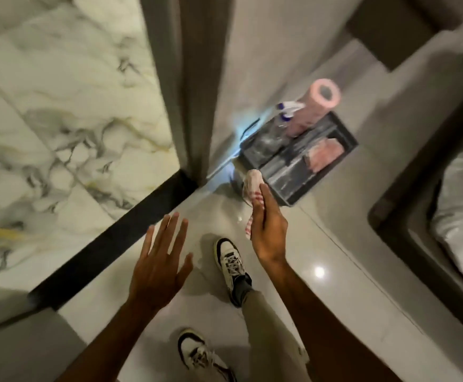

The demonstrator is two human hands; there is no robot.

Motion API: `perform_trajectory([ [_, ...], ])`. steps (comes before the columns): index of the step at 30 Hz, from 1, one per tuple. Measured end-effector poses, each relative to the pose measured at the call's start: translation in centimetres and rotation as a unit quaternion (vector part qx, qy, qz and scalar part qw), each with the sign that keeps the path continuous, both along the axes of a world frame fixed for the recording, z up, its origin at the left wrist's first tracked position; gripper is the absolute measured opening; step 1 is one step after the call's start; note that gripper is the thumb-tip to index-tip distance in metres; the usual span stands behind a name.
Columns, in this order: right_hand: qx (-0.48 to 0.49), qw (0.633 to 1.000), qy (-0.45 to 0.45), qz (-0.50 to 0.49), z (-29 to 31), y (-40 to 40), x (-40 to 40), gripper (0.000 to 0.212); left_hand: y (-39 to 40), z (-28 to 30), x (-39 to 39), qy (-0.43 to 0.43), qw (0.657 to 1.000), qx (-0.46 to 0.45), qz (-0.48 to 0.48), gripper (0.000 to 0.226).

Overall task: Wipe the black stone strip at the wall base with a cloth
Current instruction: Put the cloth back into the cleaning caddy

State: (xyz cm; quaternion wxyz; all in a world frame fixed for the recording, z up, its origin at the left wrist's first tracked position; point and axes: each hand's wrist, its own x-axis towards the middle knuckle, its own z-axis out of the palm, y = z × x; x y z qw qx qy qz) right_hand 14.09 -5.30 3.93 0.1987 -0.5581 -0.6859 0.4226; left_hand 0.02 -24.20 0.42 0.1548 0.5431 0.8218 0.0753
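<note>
The black stone strip [114,241] runs diagonally along the foot of the white marble wall [59,106], from lower left up to a grey door frame. My right hand [268,230] is shut on a red-and-white striped cloth [253,186], held in the air above the floor to the right of the strip. The cloth sticks out past my fingertips and hangs below my palm. My left hand [158,268] is open with fingers spread, hovering just right of the strip and holding nothing.
A dark cleaning caddy [318,172] stands on the glossy floor beyond my right hand, holding a spray bottle [282,117], a pink paper roll [315,106] and folded pink cloths [324,157]. My shoes [231,267] are on the floor. A bed edge [445,216] lies at right.
</note>
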Motion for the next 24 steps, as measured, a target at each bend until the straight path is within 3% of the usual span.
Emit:
perform_trajectory([
  [5,-0.053,0.980,0.085,-0.170,-0.8,9.3,2.4,0.034,10.9,0.4,0.0,0.006,0.996,-0.001,-0.085,0.074],
  [7,-0.087,0.971,0.052,-0.217,-3.2,13.1,2.3,0.035,15.5,-1.2,0.0,0.013,0.993,-0.014,-0.113,0.074],
  [12,-0.127,0.981,-0.045,-0.137,-11.4,18.8,1.1,0.045,24.8,-7.8,0.1,0.045,0.989,-0.094,-0.110,0.078],
  [15,-0.156,0.975,-0.074,-0.140,-15.5,21.0,0.1,0.055,28.0,-11.3,-0.3,0.049,0.983,-0.128,-0.123,0.078],
  [18,-0.169,0.968,-0.111,-0.146,-18.4,22.1,-1.0,0.082,29.6,-13.4,-1.1,0.052,0.975,-0.149,-0.155,0.079],
  [20,-0.178,0.964,-0.123,-0.154,-20.1,22.7,-1.0,0.097,30.1,-14.6,-1.3,0.050,0.971,-0.155,-0.174,0.080],
  [24,-0.194,0.967,-0.119,-0.111,-22.2,23.7,-0.5,0.104,30.5,-16.1,-1.8,0.026,0.978,-0.112,-0.177,0.079],
])
